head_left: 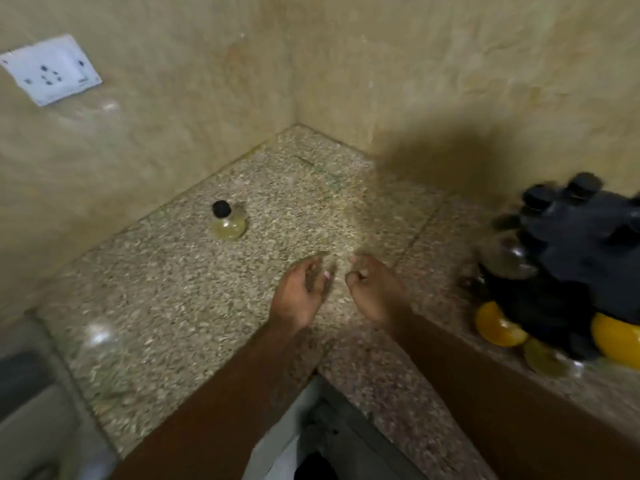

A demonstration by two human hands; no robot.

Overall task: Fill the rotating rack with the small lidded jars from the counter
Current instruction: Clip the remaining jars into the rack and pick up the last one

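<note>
Speckled worktop [173, 306], frame centre: left hand [300, 292] and right hand [372, 289] loosely curled, empty. Lone jar [228, 221] centre-left; filled rack [568, 271] at right edge.

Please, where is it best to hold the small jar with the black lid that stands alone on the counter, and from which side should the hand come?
Probably grip the jar around its round clear body, just under the black lid, coming from above and the near side. It stands upright, apart from other things, with the wall close behind it. The left hand is the nearer one and looks empty.
</note>
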